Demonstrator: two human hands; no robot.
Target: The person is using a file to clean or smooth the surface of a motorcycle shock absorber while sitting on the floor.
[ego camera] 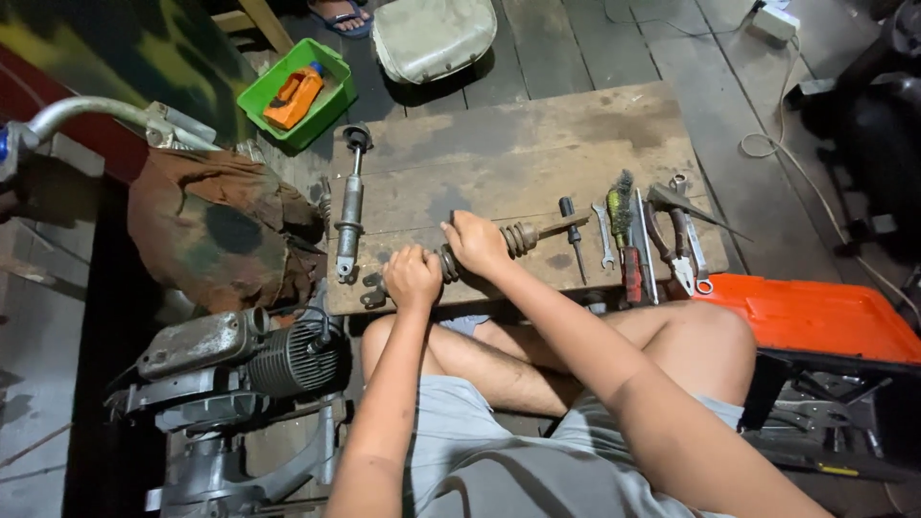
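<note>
My left hand [411, 276] and my right hand [477, 244] both grip a rusty coil spring assembly [518, 237] that lies across a worn wooden board [537, 144]. The left hand is closed over the spring's near-left end, the right hand over its middle. The spring's far end and a thin rod [566, 225] stick out to the right of my right hand. A grey shock absorber tube [349, 206] lies lengthwise on the board's left side, apart from both hands. I sit cross-legged behind the board.
Hand tools lie in a row at the board's right: a screwdriver [574, 240], wrenches [603, 233], a wire brush [620, 206], pliers [676, 240]. An orange toolbox lid [815, 317] sits right. A green tray [297, 91] is behind, an engine [240, 360] at left.
</note>
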